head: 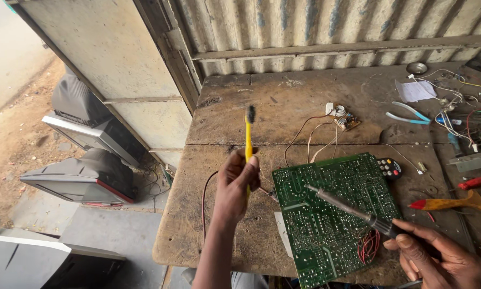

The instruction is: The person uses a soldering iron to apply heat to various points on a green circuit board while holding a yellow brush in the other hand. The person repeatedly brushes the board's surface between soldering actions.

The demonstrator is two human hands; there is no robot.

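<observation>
My left hand (pixel 238 184) is raised above the wooden bench and grips a yellow toothbrush (pixel 248 136) upright, its dark bristles at the top. My right hand (pixel 438 257) at the lower right holds a soldering iron (pixel 347 206) by its dark handle. The metal tip points up-left over a green circuit board (pixel 334 214) that lies solder side up on the bench (pixel 283 107). Thin wires run from the board to a small component board (pixel 345 119) farther back. A dark red wire loops off the board's left side.
A small black remote (pixel 389 167) lies by the board's far corner. Blue-handled pliers (pixel 409 113), a red-tipped wooden tool (pixel 449 203), a red screwdriver (pixel 476 182) and tangled wires sit at the right. Old television sets (pixel 85 155) stand on the ground at the left, below a corrugated metal wall.
</observation>
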